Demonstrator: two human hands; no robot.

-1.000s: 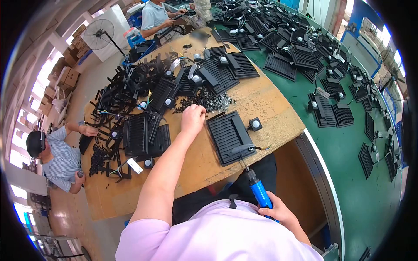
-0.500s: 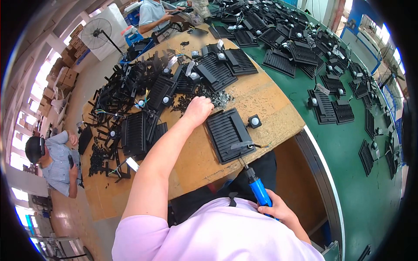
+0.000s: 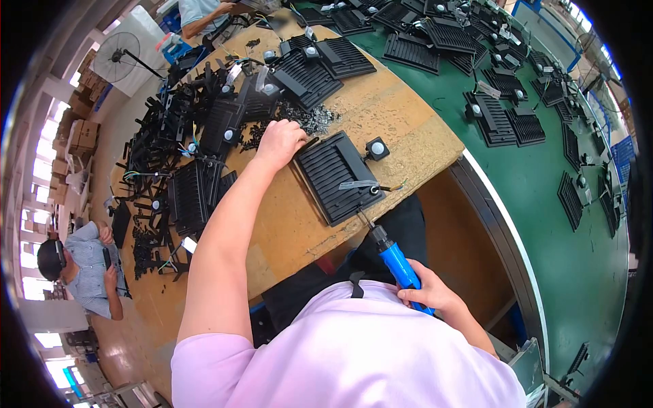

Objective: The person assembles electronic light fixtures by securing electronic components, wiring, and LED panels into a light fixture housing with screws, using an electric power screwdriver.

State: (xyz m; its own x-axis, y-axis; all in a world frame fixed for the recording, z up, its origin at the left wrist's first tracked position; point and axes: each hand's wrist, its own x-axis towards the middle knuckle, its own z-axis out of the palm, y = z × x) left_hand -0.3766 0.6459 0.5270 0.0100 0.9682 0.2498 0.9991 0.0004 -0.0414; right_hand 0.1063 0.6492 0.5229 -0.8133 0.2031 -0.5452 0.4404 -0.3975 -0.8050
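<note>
My right hand [image 3: 426, 287] is wrapped round a blue electric screwdriver [image 3: 400, 267], its tip close to the near edge of a black finned lamp housing [image 3: 333, 178]. That housing lies on the wooden table [image 3: 401, 102], with a small square sensor [image 3: 377, 148] beside it and a clear tag and wires at its corner. My left hand [image 3: 280, 141] is at the housing's far left corner with fingers curled, beside a pile of small black and silver screws [image 3: 309, 121]. What its fingers hold, if anything, is too small to make out.
Black brackets [image 3: 163, 115] and more housings [image 3: 303, 76] are heaped at the table's left and back. A green conveyor [image 3: 449, 129] with many lamps runs on the right. One person [image 3: 88, 262] is at the left, another [image 3: 197, 15] at the back. A fan [image 3: 117, 56] stands behind.
The whole view has shifted, so the table and its contents appear further left and higher. My left hand has come a little nearer the housing's far left corner. The screwdriver is still in my right hand.
</note>
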